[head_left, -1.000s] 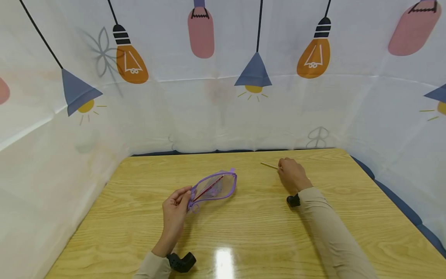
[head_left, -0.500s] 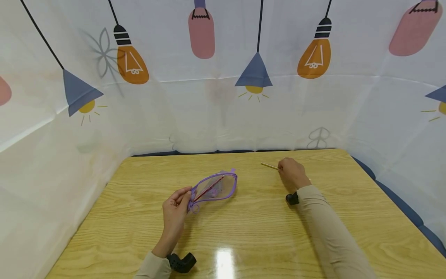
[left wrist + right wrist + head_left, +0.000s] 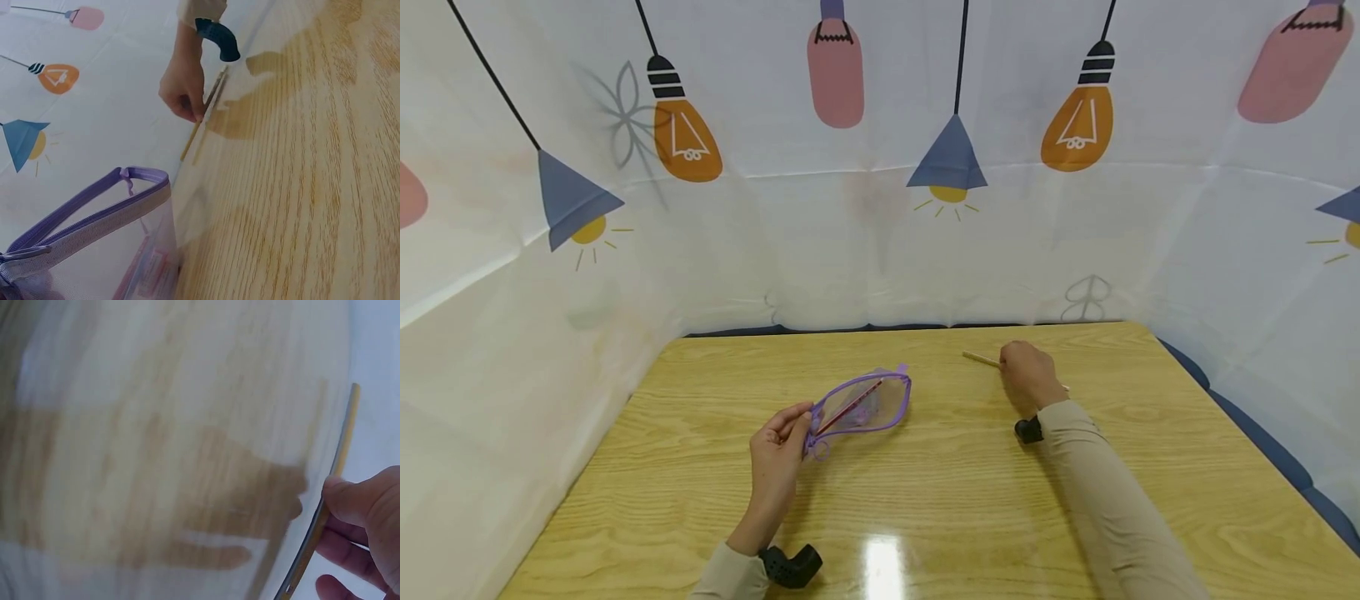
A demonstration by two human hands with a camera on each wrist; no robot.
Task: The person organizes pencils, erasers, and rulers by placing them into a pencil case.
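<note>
My left hand (image 3: 777,446) pinches one end of a see-through zip pouch (image 3: 880,427) with purple edging, holding it above the table left of centre. Its zip side gapes apart in the left wrist view, where the purple zip edge (image 3: 94,228) runs along the opening. A dark red pencil (image 3: 850,406) and a small clear packet (image 3: 153,275) with pink print lie inside. On the right, my right hand (image 3: 1030,372) grips a slim gold-coloured pencil (image 3: 981,358) near its middle, low over the table. The right wrist view shows the pencil (image 3: 349,428) between thumb and fingers, one side dark.
The wood-grain table (image 3: 925,492) reaches back to a white curtain (image 3: 820,242) printed with lamps and bulbs. A dark blue edge (image 3: 1255,433) runs beyond the table's right side. Black cameras sit at both wrists.
The hands and the pouch stay almost still. Slightly more of the gold-coloured pencil's near end shows beside the right wrist.
</note>
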